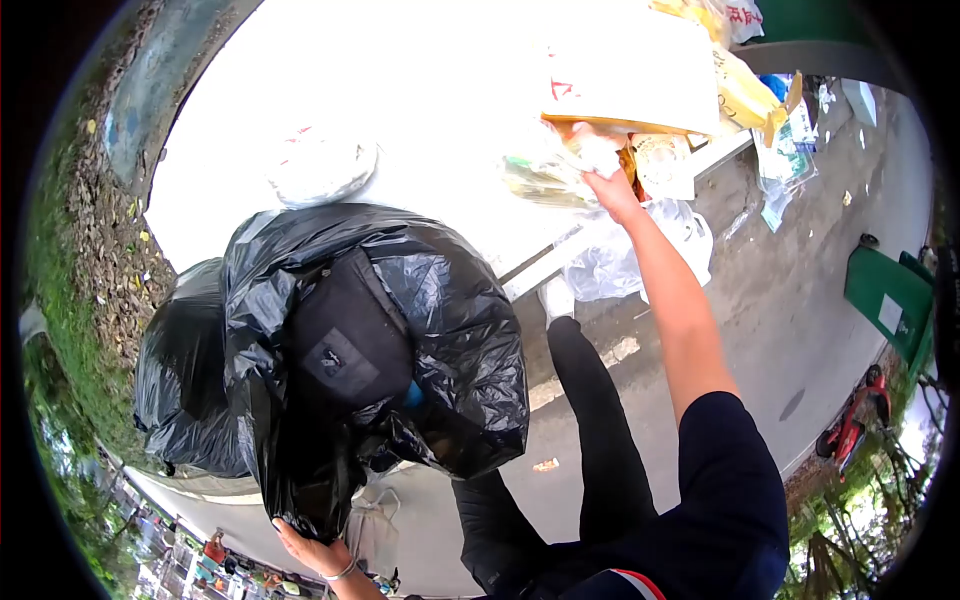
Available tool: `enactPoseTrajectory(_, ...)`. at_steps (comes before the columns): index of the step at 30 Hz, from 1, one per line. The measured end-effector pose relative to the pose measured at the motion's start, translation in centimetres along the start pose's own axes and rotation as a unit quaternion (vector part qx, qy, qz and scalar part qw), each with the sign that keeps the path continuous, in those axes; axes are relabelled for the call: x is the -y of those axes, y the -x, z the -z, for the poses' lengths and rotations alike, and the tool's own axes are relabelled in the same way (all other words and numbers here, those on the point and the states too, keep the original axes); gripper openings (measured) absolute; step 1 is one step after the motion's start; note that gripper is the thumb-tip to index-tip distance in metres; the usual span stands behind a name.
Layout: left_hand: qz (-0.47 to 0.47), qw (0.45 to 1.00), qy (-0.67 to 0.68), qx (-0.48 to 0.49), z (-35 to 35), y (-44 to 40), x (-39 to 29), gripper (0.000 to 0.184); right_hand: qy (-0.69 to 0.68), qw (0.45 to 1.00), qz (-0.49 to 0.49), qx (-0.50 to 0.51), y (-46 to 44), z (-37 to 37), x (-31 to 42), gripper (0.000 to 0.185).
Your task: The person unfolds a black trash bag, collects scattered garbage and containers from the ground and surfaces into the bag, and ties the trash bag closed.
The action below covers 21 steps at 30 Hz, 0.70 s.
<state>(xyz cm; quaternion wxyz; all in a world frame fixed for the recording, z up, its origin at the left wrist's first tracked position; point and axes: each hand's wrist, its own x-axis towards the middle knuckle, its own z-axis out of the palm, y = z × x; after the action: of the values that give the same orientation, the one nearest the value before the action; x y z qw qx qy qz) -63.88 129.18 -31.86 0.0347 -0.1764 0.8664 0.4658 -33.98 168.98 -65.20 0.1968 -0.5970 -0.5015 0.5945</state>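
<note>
My left hand [312,550], with a band at the wrist, is closed on the lower edge of a big black garbage bag [465,320]. The bag's mouth gapes, and a dark fabric bag [350,335] with a grey patch sits in it. Out at the upper right, my right hand [612,190] grips a clear plastic bag [545,178] with contents I cannot make out. An orange and white package [663,165] lies just beside those fingers. Below my right forearm hangs a whitish plastic bag [640,255].
A second black bag [190,380] stands at the left. A white tied bag [322,170] rests on the overexposed white surface [420,90]. Yellow packaging [745,90] and litter [790,160] lie at the upper right. A green bin [890,305] stands on the pavement.
</note>
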Motion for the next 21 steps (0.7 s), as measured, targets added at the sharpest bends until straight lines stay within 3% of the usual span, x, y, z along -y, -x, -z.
enactPoseTrajectory(3,0.011,0.996,0.06,0.057,2.6,-0.8,-0.1,0.048,0.074,0.997,-0.015,0.019,1.3,-0.8,3.0,0.033)
enactPoseTrajectory(9,-0.006,1.0,0.028,0.005,4.4,-0.3,-2.2,0.044,0.118,0.992,0.045,0.026,3.8,-0.8,8.1,0.038)
enactPoseTrajectory(10,-0.006,0.999,0.033,0.004,4.7,-0.7,-2.2,0.044,0.158,0.986,0.02,0.049,4.6,-0.5,9.9,0.038)
enactPoseTrajectory(12,-0.006,0.996,0.054,0.067,5.2,-1.5,-2.1,0.051,0.2,0.977,-0.003,0.073,5.9,-0.6,11.2,0.039)
enactPoseTrajectory(14,-0.016,0.995,0.058,0.076,5.0,-1.8,-2.2,0.051,0.168,0.971,0.143,0.092,6.9,-1.2,11.3,0.039)
enactPoseTrajectory(16,0.005,0.993,0.096,0.069,4.6,-2.0,-2.8,0.05,0.172,0.968,0.116,0.141,8.9,-1.9,12.4,0.038)
enactPoseTrajectory(21,-0.005,0.987,0.123,0.103,5.2,-3.7,-4.7,0.052,0.162,0.952,0.18,0.184,16.2,-6.0,16.9,0.036)
